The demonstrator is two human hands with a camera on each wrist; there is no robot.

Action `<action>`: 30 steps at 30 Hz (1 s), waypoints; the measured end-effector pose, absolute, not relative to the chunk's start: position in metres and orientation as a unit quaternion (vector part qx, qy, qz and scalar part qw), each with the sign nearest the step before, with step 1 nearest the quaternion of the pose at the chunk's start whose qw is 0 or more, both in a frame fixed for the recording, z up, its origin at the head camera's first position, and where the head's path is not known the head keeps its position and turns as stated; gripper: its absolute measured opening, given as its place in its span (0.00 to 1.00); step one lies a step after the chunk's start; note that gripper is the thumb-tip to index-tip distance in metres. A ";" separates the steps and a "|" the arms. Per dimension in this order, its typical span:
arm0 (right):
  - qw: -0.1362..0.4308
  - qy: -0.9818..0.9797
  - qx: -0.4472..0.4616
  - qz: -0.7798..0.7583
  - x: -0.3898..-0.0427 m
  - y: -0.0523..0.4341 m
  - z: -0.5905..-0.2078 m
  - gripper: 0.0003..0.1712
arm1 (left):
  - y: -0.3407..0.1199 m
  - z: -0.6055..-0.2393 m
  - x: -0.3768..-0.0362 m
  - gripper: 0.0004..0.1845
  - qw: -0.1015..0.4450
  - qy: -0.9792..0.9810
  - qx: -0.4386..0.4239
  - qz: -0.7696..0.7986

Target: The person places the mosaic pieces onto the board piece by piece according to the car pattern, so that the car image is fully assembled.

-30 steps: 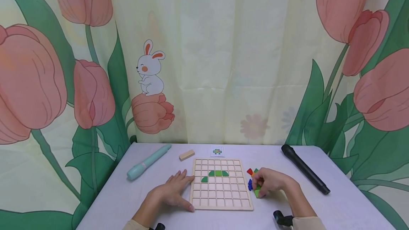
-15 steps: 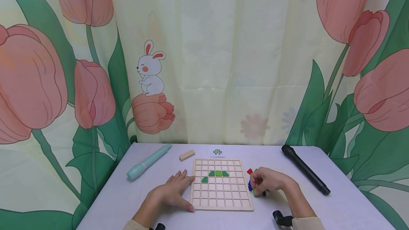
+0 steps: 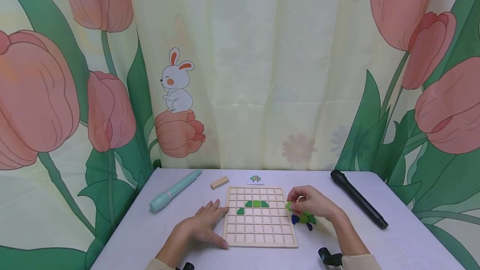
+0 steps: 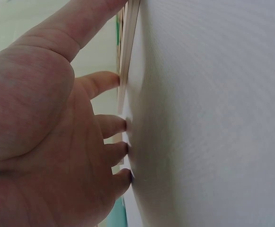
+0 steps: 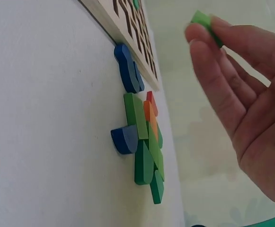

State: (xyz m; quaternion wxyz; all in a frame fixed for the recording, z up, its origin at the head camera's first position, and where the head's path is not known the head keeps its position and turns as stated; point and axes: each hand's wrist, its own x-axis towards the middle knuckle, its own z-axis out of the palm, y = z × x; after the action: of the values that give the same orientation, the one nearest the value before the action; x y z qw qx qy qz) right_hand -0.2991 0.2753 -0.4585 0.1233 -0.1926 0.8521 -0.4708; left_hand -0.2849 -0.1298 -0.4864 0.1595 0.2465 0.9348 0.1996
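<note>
The right hand [image 3: 313, 204] pinches a light green piece [image 5: 206, 24] between thumb and fingertips [image 5: 197, 39], lifted clear of the tabletop [image 3: 393, 236] and held just over the right edge of the wooden grid board [image 3: 258, 243]; in the head view the same piece [image 3: 289, 206] sits at the board's right side, about level with its middle rows. The left hand [image 3: 204, 225] lies flat with fingers spread and straight, holding nothing; its fingertips [image 4: 120, 126] press the tabletop and the thumb touches the board's left edge. On the board, three green pieces [image 3: 256, 203] form an arch in the upper middle cells, with one more dark green piece [image 3: 240, 211] a row below to the left.

The loose pile of coloured pieces [image 5: 144, 142] lies just beside the board's right edge, near the front right of the tabletop, under the lifted hand.

Likely risks: the pinch is at the piece's end only, so it could slip and drop onto the pile or skid across the board; a tilted piece might catch on a cell wall rather than seat; a sweep of the wrist could scatter the pile; if the left hand eases off, the board may slide.
</note>
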 end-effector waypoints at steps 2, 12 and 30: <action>0.113 0.847 -0.181 -0.487 -0.300 0.274 -0.459 0.10 | -0.130 -0.488 -0.285 0.60 0.160 0.935 0.246 0.199; 0.084 0.833 -0.152 -0.525 -0.302 0.261 -0.463 0.17 | -0.130 -0.488 -0.285 0.60 0.162 0.935 0.243 0.201; 0.004 0.879 -0.153 -0.452 -0.305 0.229 -0.470 0.15 | -0.131 -0.487 -0.285 0.59 0.161 0.935 0.248 0.194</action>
State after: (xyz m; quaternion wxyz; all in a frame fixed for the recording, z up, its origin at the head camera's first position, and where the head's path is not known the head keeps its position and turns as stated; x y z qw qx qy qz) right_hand -0.3048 0.2289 -0.4701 0.0044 -0.1528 0.8791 -0.4515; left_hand -0.2854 -0.1306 -0.4869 0.1614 0.2485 0.9352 0.1940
